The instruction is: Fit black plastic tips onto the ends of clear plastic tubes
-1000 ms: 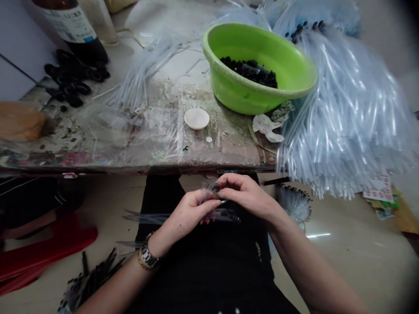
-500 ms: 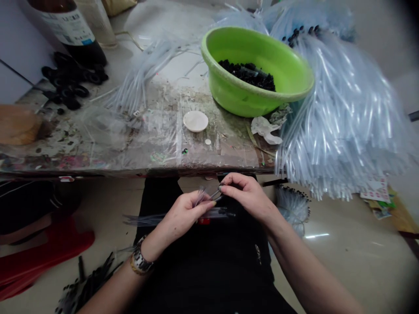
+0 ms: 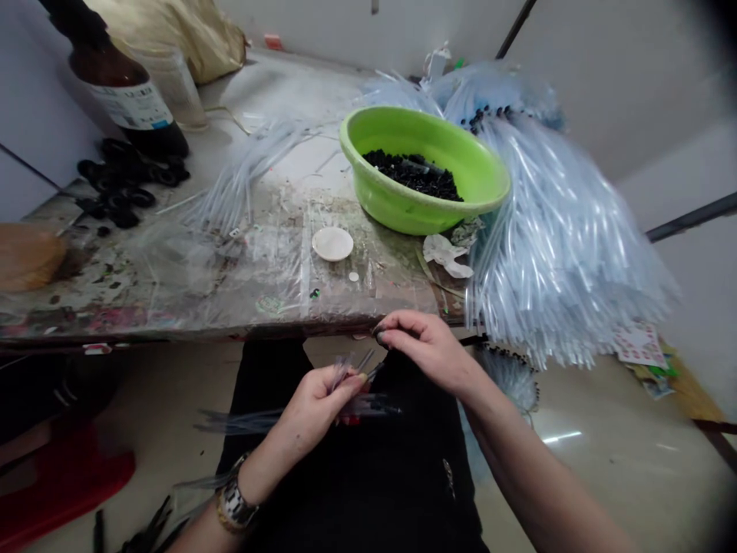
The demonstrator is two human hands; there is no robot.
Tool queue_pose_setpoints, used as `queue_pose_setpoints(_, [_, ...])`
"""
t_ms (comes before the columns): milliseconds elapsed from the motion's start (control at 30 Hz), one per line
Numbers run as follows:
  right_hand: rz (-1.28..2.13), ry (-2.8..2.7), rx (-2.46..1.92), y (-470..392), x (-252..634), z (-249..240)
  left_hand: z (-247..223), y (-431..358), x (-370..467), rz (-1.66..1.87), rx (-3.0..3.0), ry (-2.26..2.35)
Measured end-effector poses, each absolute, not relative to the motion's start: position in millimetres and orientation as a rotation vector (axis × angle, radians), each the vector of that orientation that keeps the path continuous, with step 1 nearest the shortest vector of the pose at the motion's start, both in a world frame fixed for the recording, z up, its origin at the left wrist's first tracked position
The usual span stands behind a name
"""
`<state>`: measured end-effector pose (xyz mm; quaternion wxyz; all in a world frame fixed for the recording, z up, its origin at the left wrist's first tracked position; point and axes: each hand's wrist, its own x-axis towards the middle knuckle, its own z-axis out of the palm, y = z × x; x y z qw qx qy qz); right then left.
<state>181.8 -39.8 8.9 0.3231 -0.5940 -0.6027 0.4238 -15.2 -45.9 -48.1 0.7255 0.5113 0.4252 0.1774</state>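
Note:
My left hand point(image 3: 319, 403) is closed on several thin clear tubes, whose ends stick up past the thumb and forefinger. More clear tubes point(image 3: 242, 421) lie across my lap beneath that hand, with dark tips at their right end. Just above and to the right, my right hand point(image 3: 423, 346) pinches a small dark piece at its fingertips, apart from the tubes. Behind the hands, on the table, a green basin point(image 3: 426, 207) holds many small black pieces point(image 3: 411, 175).
A large pile of clear tubes point(image 3: 553, 246) hangs over the table's right edge. A white dish point(image 3: 332, 244), crumpled paper point(image 3: 446, 255), loose tubes point(image 3: 242, 173), black rings point(image 3: 118, 184) and a brown bottle point(image 3: 127, 100) are on the table. A red stool point(image 3: 74, 476) stands lower left.
My right hand has drawn away from the tube ends, leaving a gap between the hands. The camera view has tilted up, so the table sits lower and more wall shows.

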Motion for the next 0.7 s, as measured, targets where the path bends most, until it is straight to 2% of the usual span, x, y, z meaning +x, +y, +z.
queue_pose_setpoints(333, [0.184, -1.857, -1.75, 37.0, 223.8, -4.1, -50.8, -46.0, -15.5, 0.534, 0.962, 0.98])
queue_pose_setpoints(533, [-0.042, -1.754, -1.926, 41.0, 249.2, 4.1, -52.0, -44.5, -14.2, 0.585, 0.926, 1.018])
queue_pose_setpoints(700, [-0.041, -1.691, -2.036, 35.6, 270.2, 11.1, -54.4, -43.3, -12.1, 0.61, 0.924, 1.019])
